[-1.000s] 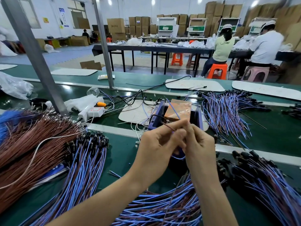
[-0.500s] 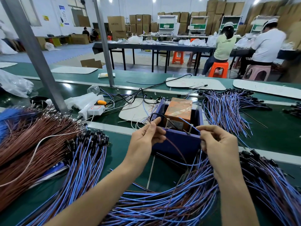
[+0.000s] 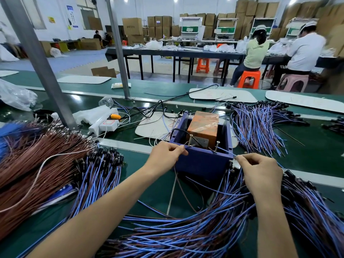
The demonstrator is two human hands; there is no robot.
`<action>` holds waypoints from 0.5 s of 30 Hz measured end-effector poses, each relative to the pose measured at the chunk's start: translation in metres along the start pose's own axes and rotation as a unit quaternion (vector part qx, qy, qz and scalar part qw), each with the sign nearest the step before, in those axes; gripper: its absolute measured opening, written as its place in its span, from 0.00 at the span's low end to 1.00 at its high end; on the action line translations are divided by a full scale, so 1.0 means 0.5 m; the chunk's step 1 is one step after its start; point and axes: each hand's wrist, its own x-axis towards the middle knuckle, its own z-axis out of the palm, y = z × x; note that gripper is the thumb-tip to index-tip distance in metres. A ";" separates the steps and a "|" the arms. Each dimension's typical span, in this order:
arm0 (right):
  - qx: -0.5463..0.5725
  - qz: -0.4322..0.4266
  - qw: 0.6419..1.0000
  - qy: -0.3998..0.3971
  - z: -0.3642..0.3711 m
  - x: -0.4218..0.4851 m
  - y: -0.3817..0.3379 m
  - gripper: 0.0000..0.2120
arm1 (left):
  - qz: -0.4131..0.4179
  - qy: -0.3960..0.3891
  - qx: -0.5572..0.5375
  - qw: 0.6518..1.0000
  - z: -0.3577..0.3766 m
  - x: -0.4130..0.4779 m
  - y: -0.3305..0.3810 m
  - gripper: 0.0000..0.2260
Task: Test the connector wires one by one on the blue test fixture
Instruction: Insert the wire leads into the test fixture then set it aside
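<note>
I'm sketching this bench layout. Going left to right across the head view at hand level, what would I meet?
Brown wire bundle → blue wires with black connectors → left hand → blue test fixture → right hand.

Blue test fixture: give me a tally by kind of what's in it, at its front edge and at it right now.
Blue test fixture: 1
Orange box inside it: 1
Upright metal posts at its front edge: 2, left post, right post
Hands pinching wire ends at the posts: 2, left hand, right hand
Total: 6
</note>
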 end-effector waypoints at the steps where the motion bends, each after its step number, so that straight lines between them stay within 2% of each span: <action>1: -0.001 0.001 1.000 0.001 0.000 0.001 0.000 0.06 | 0.002 0.000 0.000 1.000 0.000 0.000 0.001 0.13; 6: 0.000 0.004 1.000 0.006 -0.001 0.005 0.005 0.06 | 0.007 -0.008 0.000 1.000 0.002 0.001 0.009 0.13; 12: 0.018 0.012 0.999 -0.025 -0.009 0.006 0.001 0.06 | -0.001 -0.017 -0.010 1.000 -0.002 -0.005 0.016 0.13; 15: 0.138 0.014 0.985 -0.100 -0.036 -0.009 -0.024 0.05 | -0.005 -0.035 -0.091 0.995 -0.004 -0.031 0.032 0.10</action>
